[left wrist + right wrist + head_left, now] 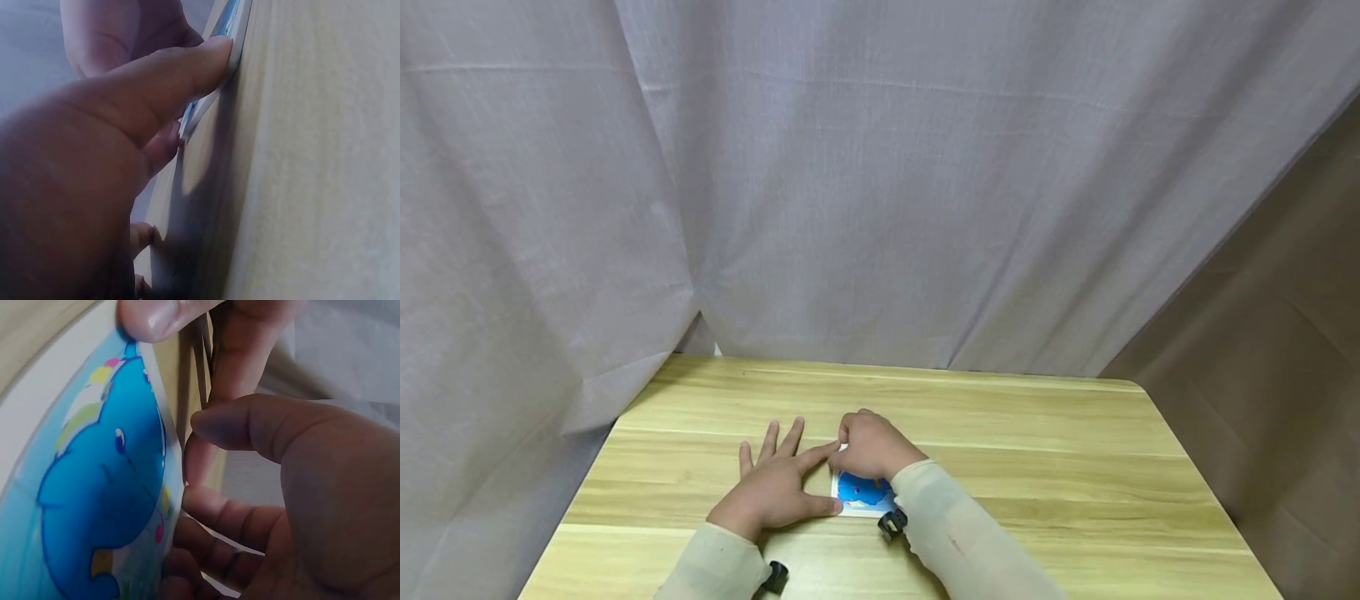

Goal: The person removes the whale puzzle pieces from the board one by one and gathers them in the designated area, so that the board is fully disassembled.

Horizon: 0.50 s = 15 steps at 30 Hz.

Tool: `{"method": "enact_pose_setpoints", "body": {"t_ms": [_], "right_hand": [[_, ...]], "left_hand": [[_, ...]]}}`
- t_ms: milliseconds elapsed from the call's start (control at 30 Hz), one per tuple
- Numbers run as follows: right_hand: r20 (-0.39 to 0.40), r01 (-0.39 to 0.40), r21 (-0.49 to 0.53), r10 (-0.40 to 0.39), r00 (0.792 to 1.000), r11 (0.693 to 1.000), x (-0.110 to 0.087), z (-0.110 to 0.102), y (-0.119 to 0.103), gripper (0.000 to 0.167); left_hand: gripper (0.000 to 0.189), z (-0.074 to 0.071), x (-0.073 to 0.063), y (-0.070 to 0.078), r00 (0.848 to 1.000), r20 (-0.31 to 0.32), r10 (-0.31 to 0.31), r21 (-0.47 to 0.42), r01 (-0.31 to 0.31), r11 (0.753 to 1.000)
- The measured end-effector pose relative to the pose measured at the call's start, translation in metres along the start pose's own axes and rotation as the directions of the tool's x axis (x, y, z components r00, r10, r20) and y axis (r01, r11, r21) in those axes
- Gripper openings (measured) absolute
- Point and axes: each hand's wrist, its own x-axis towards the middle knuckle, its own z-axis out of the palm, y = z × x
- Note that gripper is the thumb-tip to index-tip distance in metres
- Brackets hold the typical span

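Observation:
A thin white-bordered board with a blue cartoon sea animal (863, 490) lies on the table, partly covered by my right hand; its picture (106, 469) fills the left of the right wrist view. My left hand (775, 490) is spread flat beside it. The left thumb rests on the near left corner, and the left index finger reaches the far left corner. Over the far edge, my right hand (871, 447) has its fingers curled at that same corner. In the right wrist view the right thumb and fingers (244, 512) meet the board's edge; their exact grip is partly hidden.
The light wood table (1037, 467) extends around both hands. Grey curtains (880, 183) hang behind and to the left, with a darker brownish cloth (1285, 333) at the right. A black wrist device (892, 523) sits under the right sleeve.

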Motion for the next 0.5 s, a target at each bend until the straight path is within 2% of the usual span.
{"method": "enact_pose_setpoints", "body": {"t_ms": [233, 367, 500], "right_hand": [[-0.057, 0.088, -0.11, -0.094, 0.994, 0.99, -0.011, 0.002, 0.0, 0.02], [-0.075, 0.107, -0.158, -0.12, 0.99, 0.982, -0.018, 0.002, -0.004, 0.016], [-0.088, 0.101, -0.185, -0.118, 0.989, 0.978, -0.019, 0.003, -0.007, 0.019]], "left_hand": [[0.09, -0.001, 0.0, 0.0, 1.0, 0.008, 0.003, 0.04, -0.003, 0.999], [0.09, 0.0, 0.0, 0.0, 1.0, 0.003, 0.006, 0.05, -0.006, 0.999], [0.09, 0.001, -0.001, 0.001, 1.0, -0.007, 0.01, 0.057, -0.01, 0.998]]}}
